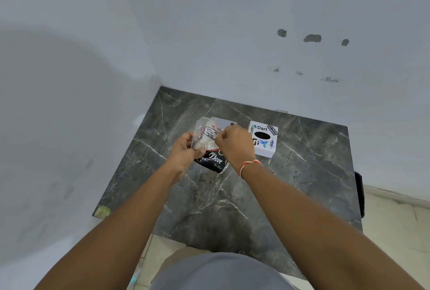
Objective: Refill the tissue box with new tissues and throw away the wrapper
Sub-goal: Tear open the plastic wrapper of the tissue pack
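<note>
Both my hands are up over the dark grey marble tabletop (232, 208). My left hand (185, 150) grips the left edge of the clear-and-black plastic tissue pack (210, 147); my right hand (235, 144) pinches its top right. White sticker-covered tissue box (264, 138) sits on the table just right of my right hand, untouched. Red-white thread band (249, 165) on right wrist.

My right hand (233, 144) covers the right side of the tissue pack (210, 147), and my left hand (185, 152) hides its left edge. The small print on the pack's label (210, 131) is too fine to read. A pale flat piece (224, 122) behind the pack shows only its top. My forearms run off the bottom edge.
</note>
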